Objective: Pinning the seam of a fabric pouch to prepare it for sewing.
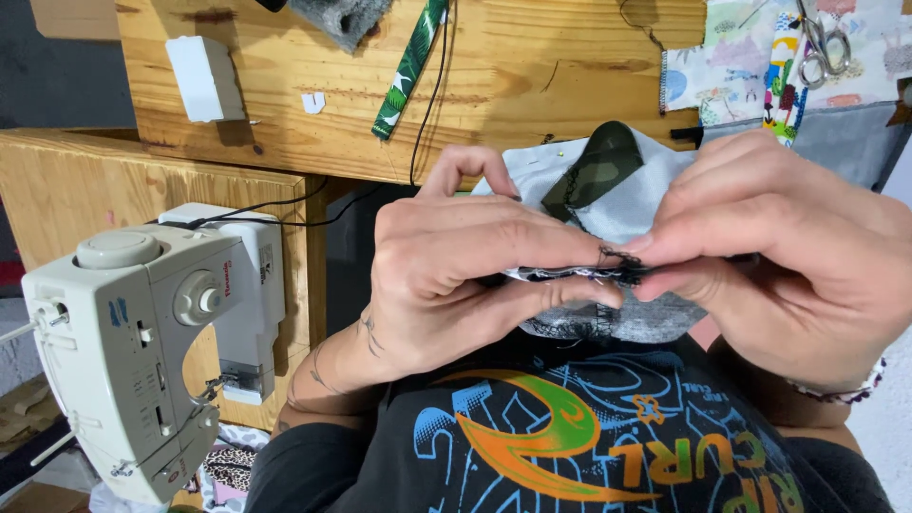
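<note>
- Left hand (456,275): thumb and fingers pressed together, pinching the folded edge of a grey fabric piece (622,209). The index finger is arched above the cloth; a dark tattoo marks the wrist.
- Right hand (788,247): fingertips closed tight against the thumb, gripping the same edge just beside the left hand's fingertips. A beaded bracelet (841,391) circles the wrist.
- Grey fabric piece: soft, matte, felt-like cloth, held in the air in front of the person's chest, between both hands. The pinched edge carries frayed black overlock stitching (622,271). A camouflage-green patch (598,161), rounded at the top, lies on its upper face, edged in black thread.
- Sewing machine (152,342): cream plastic body with a round dial and top knob, smooth and glossy, standing at the left, well apart from the hands.
- Wooden worktable (532,66): varnished, knotty pine planks behind the hands.
- On the worktable: a white rectangular block (202,78), a green leaf-print strap (410,66), a thin black cable (432,95), metal scissors (822,47) lying on a colourful printed cloth (731,66).
- Dark T-shirt (570,437) with an orange and blue print, below the hands.
</note>
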